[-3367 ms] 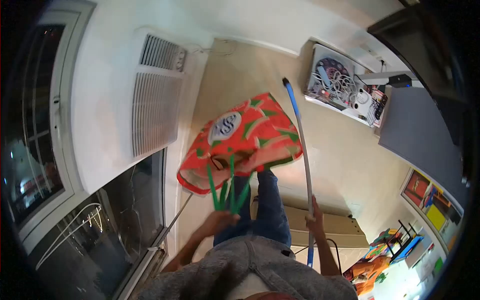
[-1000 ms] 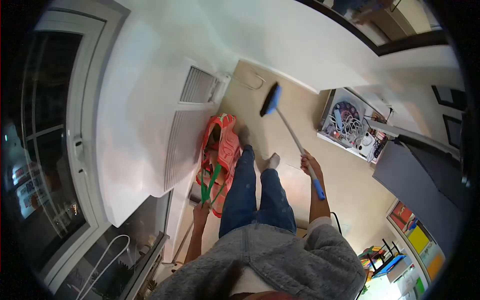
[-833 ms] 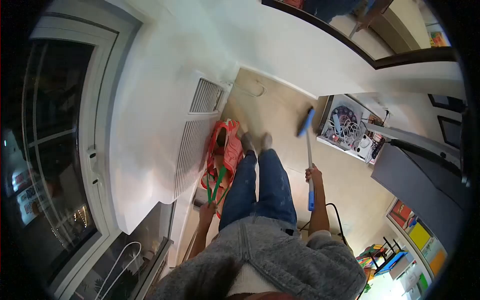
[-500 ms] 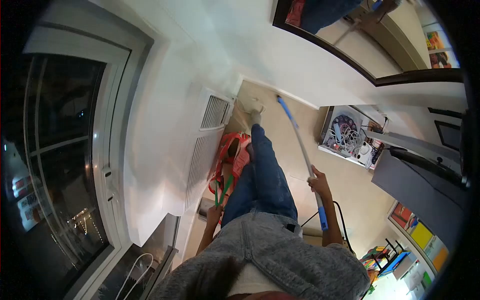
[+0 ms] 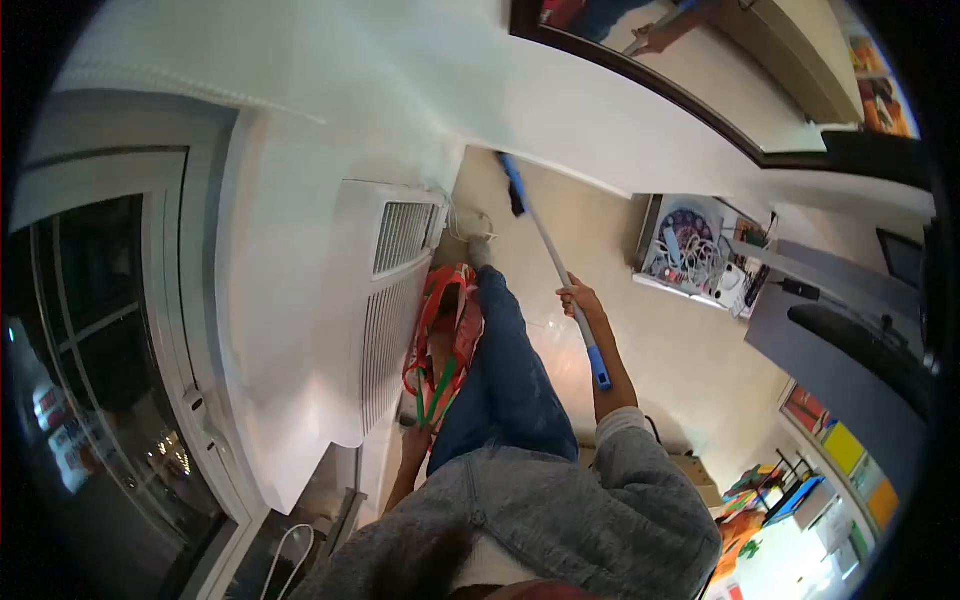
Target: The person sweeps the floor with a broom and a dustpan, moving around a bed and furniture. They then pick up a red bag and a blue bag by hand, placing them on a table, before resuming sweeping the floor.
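Note:
My right hand (image 5: 582, 297) is closed around the grey pole of a long-handled broom (image 5: 550, 240) with a blue end grip. The broom's blue head and dark bristles lie at the floor along the far wall, near the corner. Down by my left thigh, my left hand (image 5: 416, 440) is closed on the green straps of a red bag (image 5: 467, 325). The bag hangs open against my leg, between it and the vented white wall unit, with something brown inside. My fingers on the straps are partly hidden.
A white vented unit (image 5: 390, 335) runs along the left under a window (image 5: 110, 300). One foot stands near a pale cord (image 5: 490, 222) in the far corner. At right is an open drawer (image 5: 690, 290) of tangled cables. A dark-framed mirror (image 5: 690, 105) stands at the far wall.
My right hand has moved forward and left with the broom, pushing its head further toward the far left corner. My view has shifted slightly; the left hand still grips the bag's straps.

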The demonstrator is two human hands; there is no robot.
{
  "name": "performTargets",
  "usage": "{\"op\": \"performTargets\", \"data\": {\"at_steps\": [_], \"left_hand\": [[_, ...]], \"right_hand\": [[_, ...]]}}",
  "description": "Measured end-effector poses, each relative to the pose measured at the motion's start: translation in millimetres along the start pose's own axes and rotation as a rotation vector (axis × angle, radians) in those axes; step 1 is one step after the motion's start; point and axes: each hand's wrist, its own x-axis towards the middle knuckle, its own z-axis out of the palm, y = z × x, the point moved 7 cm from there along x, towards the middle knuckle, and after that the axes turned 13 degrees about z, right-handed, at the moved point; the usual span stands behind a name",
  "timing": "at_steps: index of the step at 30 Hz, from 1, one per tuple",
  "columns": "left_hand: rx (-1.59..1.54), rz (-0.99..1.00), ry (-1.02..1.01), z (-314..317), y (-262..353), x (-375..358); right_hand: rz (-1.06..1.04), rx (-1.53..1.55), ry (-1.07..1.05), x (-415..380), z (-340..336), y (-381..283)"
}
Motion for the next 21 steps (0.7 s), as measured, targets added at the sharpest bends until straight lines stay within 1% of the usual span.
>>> {"op": "performTargets", "data": {"at_steps": [2,3,4,6,7,8,9,12,13,14,15,16,17,18,19,21], "left_hand": [[-0.205,-0.081,0.108,0,-11,10],[-0.285,-0.065,0.119,6,-30,12],[-0.314,-0.176,0.113,8,-28,7],[-0.307,-0.045,0.117,15,-36,11],[-0.245,-0.070,0.097,15,-32,15],[-0.183,-0.103,0.078,11,-22,14],[-0.118,-0.136,0.063,9,-17,12],[-0.111,-0.169,0.100,9,-23,20],[-0.091,-0.183,0.108,-1,-27,19],[-0.100,-0.175,0.101,0,-25,10],[-0.117,-0.162,0.099,-1,-13,6],[-0.130,-0.124,0.106,-6,2,13],[-0.140,-0.146,0.082,-7,8,11],[-0.166,-0.138,0.085,-6,9,11],[-0.188,-0.128,0.083,-5,10,11],[-0.204,-0.081,0.087,-5,13,12]], "right_hand": [[0.017,0.224,0.036,3,-19,38],[-0.065,0.104,0.192,-16,-5,53],[-0.150,-0.021,0.358,-46,14,56],[-0.103,0.036,0.197,-83,48,63],[-0.187,-0.223,0.096,-95,65,31],[-0.198,-0.337,0.113,-45,48,29],[-0.223,-0.414,0.058,-28,65,-4],[0.054,0.151,-0.226,60,36,-38],[0.009,-0.023,-0.019,60,14,-45],[-0.032,0.171,-0.122,53,-2,-39],[-0.078,0.122,-0.225,43,-14,-31],[-0.069,0.163,-0.187,29,-33,-17],[-0.055,0.205,-0.149,10,-47,6],[-0.031,0.388,-0.129,-10,-56,26],[-0.093,0.422,-0.159,-22,-66,44],[-0.091,0.609,-0.148,-37,-101,87]]}}
